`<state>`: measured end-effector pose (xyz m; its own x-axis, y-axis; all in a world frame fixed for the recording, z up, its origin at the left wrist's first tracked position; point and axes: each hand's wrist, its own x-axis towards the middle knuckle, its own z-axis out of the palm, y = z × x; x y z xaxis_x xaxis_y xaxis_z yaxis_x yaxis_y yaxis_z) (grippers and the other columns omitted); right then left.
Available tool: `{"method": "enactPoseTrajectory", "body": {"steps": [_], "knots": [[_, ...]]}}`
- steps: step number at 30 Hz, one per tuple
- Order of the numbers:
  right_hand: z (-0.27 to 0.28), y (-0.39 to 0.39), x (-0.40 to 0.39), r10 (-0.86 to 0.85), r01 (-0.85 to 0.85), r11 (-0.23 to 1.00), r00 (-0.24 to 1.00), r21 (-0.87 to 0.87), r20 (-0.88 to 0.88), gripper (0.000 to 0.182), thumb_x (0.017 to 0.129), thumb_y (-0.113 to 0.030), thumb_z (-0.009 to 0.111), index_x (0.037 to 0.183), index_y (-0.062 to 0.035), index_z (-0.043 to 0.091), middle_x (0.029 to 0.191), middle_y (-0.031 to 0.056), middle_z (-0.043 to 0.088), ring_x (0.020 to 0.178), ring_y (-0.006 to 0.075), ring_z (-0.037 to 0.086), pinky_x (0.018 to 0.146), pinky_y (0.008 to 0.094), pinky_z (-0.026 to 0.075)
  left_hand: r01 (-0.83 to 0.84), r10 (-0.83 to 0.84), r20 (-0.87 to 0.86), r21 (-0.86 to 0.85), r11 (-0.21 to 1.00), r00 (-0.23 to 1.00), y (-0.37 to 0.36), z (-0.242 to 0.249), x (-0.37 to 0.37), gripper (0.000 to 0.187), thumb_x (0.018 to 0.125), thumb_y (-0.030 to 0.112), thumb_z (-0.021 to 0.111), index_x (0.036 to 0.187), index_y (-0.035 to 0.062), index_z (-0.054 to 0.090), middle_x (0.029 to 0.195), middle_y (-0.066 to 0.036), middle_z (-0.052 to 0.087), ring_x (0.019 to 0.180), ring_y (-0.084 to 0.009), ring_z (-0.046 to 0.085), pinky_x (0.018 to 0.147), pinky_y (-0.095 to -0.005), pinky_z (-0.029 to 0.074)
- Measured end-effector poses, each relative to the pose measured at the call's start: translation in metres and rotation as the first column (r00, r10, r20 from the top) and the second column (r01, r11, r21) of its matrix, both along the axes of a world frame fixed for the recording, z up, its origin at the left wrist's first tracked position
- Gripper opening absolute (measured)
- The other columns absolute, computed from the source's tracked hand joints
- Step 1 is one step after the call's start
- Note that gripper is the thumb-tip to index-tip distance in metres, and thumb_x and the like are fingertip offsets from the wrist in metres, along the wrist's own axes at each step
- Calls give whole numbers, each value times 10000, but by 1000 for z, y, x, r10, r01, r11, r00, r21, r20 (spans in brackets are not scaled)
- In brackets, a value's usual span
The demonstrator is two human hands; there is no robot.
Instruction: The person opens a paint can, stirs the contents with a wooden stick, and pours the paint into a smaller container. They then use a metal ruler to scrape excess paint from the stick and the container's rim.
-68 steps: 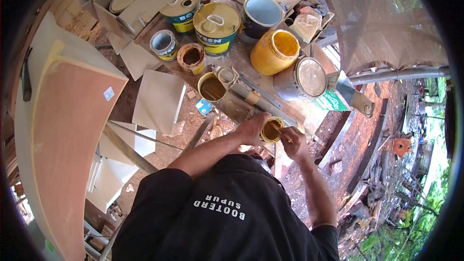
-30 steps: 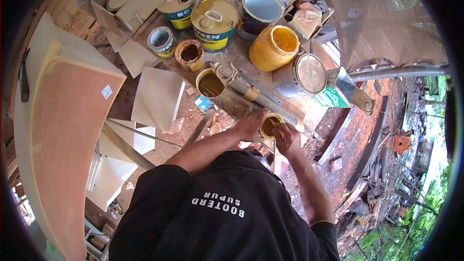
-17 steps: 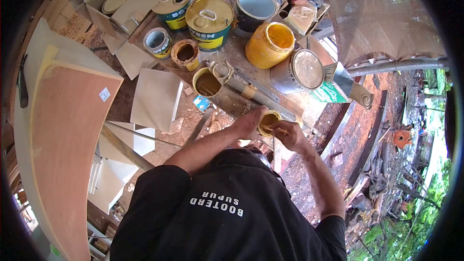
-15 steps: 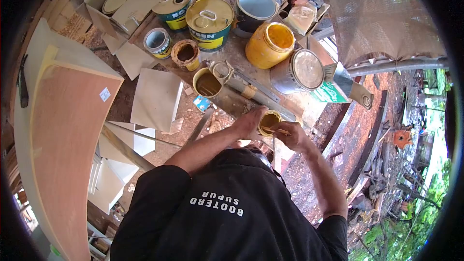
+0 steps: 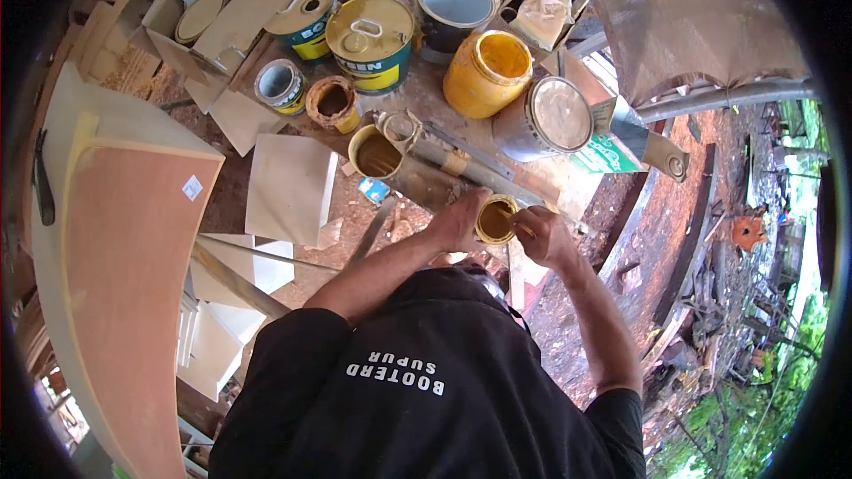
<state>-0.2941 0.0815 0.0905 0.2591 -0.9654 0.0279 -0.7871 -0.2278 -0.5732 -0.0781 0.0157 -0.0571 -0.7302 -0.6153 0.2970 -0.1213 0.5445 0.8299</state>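
Observation:
My left hand (image 5: pixel 459 220) is wrapped around the side of a small open can (image 5: pixel 494 220) with a yellowish rim and brown liquid inside, close over the front edge of the workbench (image 5: pixel 424 186). At the can's right rim, my right hand (image 5: pixel 545 238) has its fingers pinched on a thin stick (image 5: pixel 523 225), whose lower end reaches into the can's mouth. Just beyond my left hand stands a larger open tin (image 5: pixel 375 153) of brown liquid, its lid folded back. A long metal-and-wood bar (image 5: pixel 470 171) lies on the bench behind the small can.
A yellow jar (image 5: pixel 486 75), a grey lidded can (image 5: pixel 559 115) and a green-yellow paint can (image 5: pixel 370 44) crowd the bench. A black bucket (image 5: pixel 454 11) stands behind. To the left rises a large curved wooden panel (image 5: pixel 133 275). White boards (image 5: pixel 288 188) lean below the bench.
My right hand has moved slightly right and away from the middle of the can's mouth, still with the stick. The small can stays in my left hand; the view has shifted a little.

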Motion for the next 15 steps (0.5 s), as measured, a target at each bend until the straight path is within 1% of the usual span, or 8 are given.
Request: {"method": "enactPoseTrajectory", "body": {"steps": [3,5,6,9,11,12,13,15], "knots": [[4,6,3,-78,66,978,995,196,55,126,925,-92,746,987,17,749,875,230,734,778,379,741,671,441,590,59,-61,42,61,996,997,-8,16,-1,1030,733,341,965,1505,5,371,1390,-272,565,1292,-458,591,1101,-510,510],[3,10,5,-163,133,956,982,261,98,164,953,-128,742,1011,26,746,902,209,757,779,334,757,675,412,595,113,-135,108,186,976,985,-14,38,0,1020,733,349,964,1500,6,386,1380,-267,575,1292,-457,591,1104,-506,509],[2,12,6,-203,161,942,972,294,118,184,967,-145,741,1023,30,745,915,198,768,780,311,764,677,397,598,88,-110,115,176,980,987,-13,34,0,1021,729,355,965,1500,10,391,1389,-266,574,1303,-452,588,1112,-503,505],[-24,27,-3,-597,344,759,708,553,378,308,1008,-236,740,1133,45,718,939,154,784,788,233,761,690,367,605,25,-41,119,128,991,992,-5,19,1,1037,721,379,967,1510,21,396,1422,-265,568,1340,-438,577,1136,-492,492],[-32,35,-6,-703,432,678,616,594,355,387,1011,-279,752,1205,50,689,944,139,781,809,200,751,695,351,604,-8,1,104,69,998,995,-4,14,3,1065,721,402,967,1530,28,385,1450,-266,558,1367,-429,567,1155,-483,481],[-32,38,-6,-752,470,632,564,616,341,429,1012,-301,759,1240,52,674,947,131,780,819,183,746,698,344,603,-46,30,131,118,992,991,-1,14,7,1070,729,410,963,1540,28,378,1461,-266,554,1380,-428,561,1164,-484,475],[-31,40,-7,-767,502,606,574,617,287,516,997,-338,778,1299,55,634,980,157,777,843,191,747,706,328,604,-83,56,160,166,983,985,2,14,12,1075,736,419,959,1549,29,372,1472,-267,550,1393,-427,555,1173,-485,468],[-25,46,-3,-796,538,568,552,623,248,557,985,-366,792,1305,56,623,995,154,773,850,187,742,707,327,601,-177,134,203,209,962,970,9,14,28,1088,752,427,952,1567,26,353,1475,-261,551,1383,-420,562,1167,-486,470]]}}
